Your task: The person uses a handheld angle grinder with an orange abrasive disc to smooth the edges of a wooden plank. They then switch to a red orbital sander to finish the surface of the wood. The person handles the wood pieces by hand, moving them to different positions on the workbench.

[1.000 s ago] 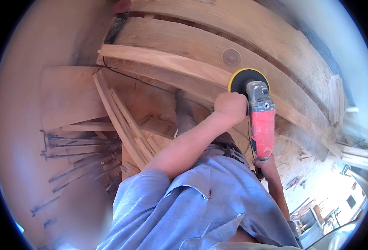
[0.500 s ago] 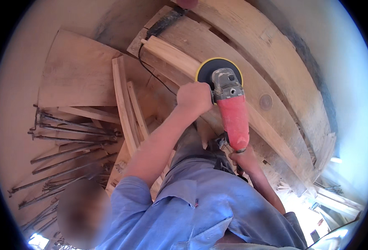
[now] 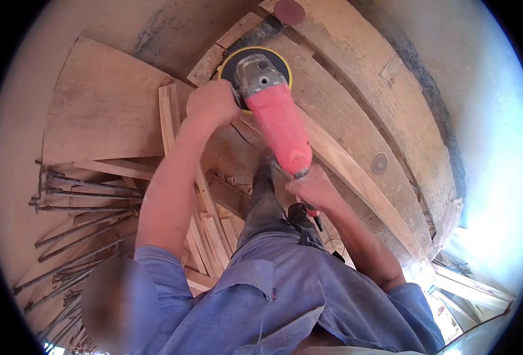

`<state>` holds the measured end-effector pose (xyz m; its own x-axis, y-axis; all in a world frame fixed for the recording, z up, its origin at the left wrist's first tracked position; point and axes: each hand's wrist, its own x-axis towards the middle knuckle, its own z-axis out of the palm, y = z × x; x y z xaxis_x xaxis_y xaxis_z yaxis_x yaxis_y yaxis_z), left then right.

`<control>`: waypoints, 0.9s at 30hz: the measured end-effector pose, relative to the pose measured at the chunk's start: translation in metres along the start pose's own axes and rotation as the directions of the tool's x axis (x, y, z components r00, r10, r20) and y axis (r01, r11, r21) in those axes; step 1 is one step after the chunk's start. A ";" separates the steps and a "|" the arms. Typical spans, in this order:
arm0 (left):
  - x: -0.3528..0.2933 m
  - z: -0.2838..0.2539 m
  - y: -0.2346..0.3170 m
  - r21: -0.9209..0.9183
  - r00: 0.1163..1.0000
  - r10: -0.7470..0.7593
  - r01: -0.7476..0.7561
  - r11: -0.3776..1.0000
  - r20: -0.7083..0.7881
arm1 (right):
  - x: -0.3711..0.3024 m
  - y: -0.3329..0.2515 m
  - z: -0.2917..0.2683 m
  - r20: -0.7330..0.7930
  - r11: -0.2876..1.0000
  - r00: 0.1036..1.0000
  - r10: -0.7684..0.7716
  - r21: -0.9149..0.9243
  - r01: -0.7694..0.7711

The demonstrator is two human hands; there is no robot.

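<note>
A red disc sander [image 3: 280, 127] with a grey head and a yellow-rimmed black disc pad [image 3: 281, 62] lies over the far end of a long pale wooden strip [image 3: 356, 180]. My left hand [image 3: 213, 102] is closed at the side of the sander's head, its grip hidden under the fingers. Around the rear end of the red body, my right hand [image 3: 313, 188] is wrapped, next to the cord. The pad's underside is hidden, so I cannot tell whether it touches the wood.
Worn boards form the bench [image 3: 338, 100] under the strip. Round sanding discs lie there, one brown [image 3: 379, 163], one reddish [image 3: 290, 12]. On the left are a plywood sheet [image 3: 104, 103], several metal bar clamps [image 3: 89, 207] and upright wooden strips [image 3: 169, 118]. A wall [image 3: 480, 106] runs along the right.
Both hands have moved the sander away from me and to the left, along the strip to its far end. The grip of each hand stays the same.
</note>
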<state>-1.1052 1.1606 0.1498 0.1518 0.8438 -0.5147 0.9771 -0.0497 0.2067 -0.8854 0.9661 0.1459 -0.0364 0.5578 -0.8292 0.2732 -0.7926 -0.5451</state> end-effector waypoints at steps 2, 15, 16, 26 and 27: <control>0.008 -0.008 -0.012 -0.007 1.000 -0.019 0.019 1.000 0.016 | 0.009 -0.011 0.006 0.008 1.000 1.000 0.025 -0.017 -0.025; -0.040 0.024 0.027 0.058 0.997 0.036 -0.040 0.997 0.064 | -0.033 0.059 0.009 -0.070 0.998 0.997 0.024 0.060 -0.020; -0.045 0.029 0.037 0.062 0.997 0.035 -0.039 0.997 0.064 | -0.042 0.065 0.005 -0.075 0.999 0.997 0.013 0.052 -0.009; -0.139 0.106 0.181 0.196 0.974 0.148 -0.181 0.964 0.173 | -0.131 0.232 -0.025 -0.199 0.994 0.978 0.070 0.097 -0.051; -0.150 0.116 0.196 0.220 0.972 0.156 -0.194 0.956 0.177 | -0.149 0.240 -0.032 -0.209 0.988 0.975 0.082 0.149 -0.052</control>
<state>-0.9188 0.9617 0.1709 0.3263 0.7175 -0.6154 0.9376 -0.3283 0.1143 -0.7835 0.7009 0.1424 0.1876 0.5298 -0.8271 0.1287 -0.8481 -0.5140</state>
